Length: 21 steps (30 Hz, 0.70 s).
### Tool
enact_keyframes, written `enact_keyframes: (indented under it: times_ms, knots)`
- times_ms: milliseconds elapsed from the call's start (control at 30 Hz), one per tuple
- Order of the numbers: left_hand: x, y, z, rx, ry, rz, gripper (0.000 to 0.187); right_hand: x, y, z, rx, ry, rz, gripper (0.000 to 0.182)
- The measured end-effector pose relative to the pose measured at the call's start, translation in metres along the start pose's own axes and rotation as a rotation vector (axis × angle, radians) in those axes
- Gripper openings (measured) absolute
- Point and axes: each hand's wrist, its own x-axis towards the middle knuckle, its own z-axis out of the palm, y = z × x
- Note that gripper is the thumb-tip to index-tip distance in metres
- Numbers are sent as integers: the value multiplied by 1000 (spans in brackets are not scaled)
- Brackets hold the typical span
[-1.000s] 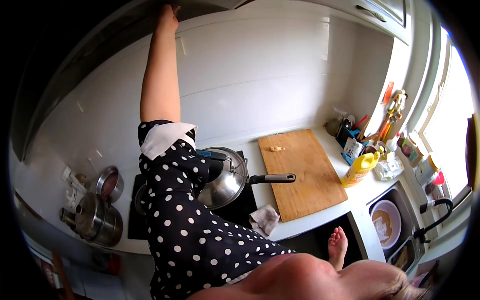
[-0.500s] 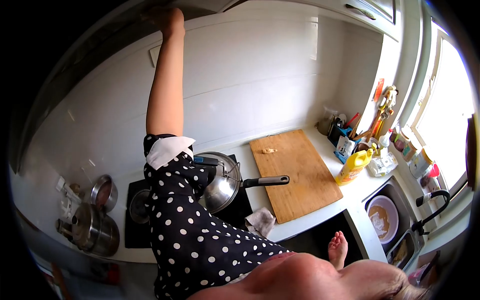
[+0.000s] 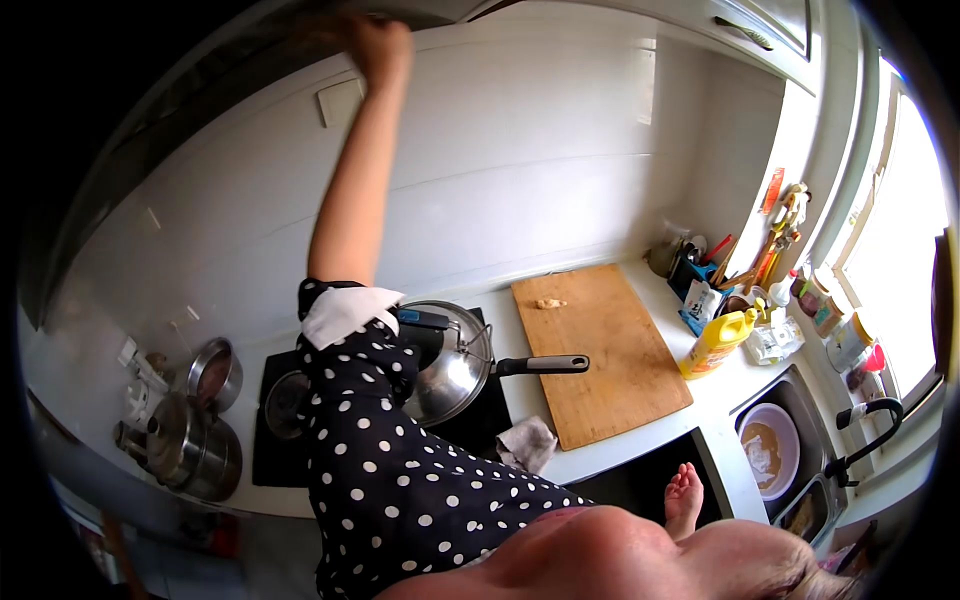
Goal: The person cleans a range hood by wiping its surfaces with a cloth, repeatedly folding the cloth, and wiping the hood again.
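Note:
My left arm, in a black sleeve with white dots and a white cuff, stretches up. My left hand (image 3: 378,48) is at the dark lower edge of the range hood (image 3: 255,62); its fingers are lost in shadow and blur. Low in the view, my right hand (image 3: 683,494) hangs beside the counter edge, palm up, fingers loosely bent and nothing visible in it. Below my left arm a lidded pan (image 3: 447,390) sits on the black stove (image 3: 480,428), its handle pointing right over the cutting board (image 3: 610,375).
A small pale piece of food (image 3: 550,303) lies on the board. A grey cloth (image 3: 527,444) is at the counter's front edge. To the right stand a yellow bottle (image 3: 718,342) and a sink (image 3: 812,400) holding a white basin (image 3: 792,440). Pots (image 3: 195,450) stand at left.
My left hand has shifted right along the hood's edge, its wrist now bent. The whole view has moved slightly. My right hand keeps its pose, and the pan and board stay put.

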Motion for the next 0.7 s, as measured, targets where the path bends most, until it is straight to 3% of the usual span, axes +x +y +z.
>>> enact_keyframes:
  times_ms: [100, 200, 233, 267, 433, 467, 500, 533, 567, 600, 700]
  knots:
    - [-43, -5, 26, 144, -53, 387, 22, 3, 0, 11, -33, -47, 21, 17]
    - [-19, -22, 15, 144, -113, 177, 22, 4, -2, 20, -23, -107, 26, 16]
    - [-7, -14, -1, 81, -102, -27, 23, 5, -2, 22, -20, -122, 26, 16]
    - [18, -38, -5, -10, -80, -8, 26, 5, -2, 22, -20, -128, 28, 14]
    - [20, -72, 59, 505, 138, 113, 59, 10, -2, 19, -39, -97, 53, 14]
    - [-2, -43, 73, 220, 100, 62, 55, 12, -3, 20, -45, -92, 59, 14]
    - [-15, -24, 72, -66, -145, 40, 51, 10, -4, 23, -57, -97, 54, 14]
    - [-30, -24, 100, -101, -19, 79, 38, 6, -5, 27, -67, -102, 48, 15]
    - [-43, -14, 93, -373, -120, -9, 25, 4, -6, 31, -74, -109, 41, 15]
    - [-47, -9, 95, -366, -214, -138, 22, 6, -8, 31, -69, -134, 37, 15]
    - [-29, -6, 91, -770, -309, -422, 17, 4, -10, 28, -58, -122, 19, 16]
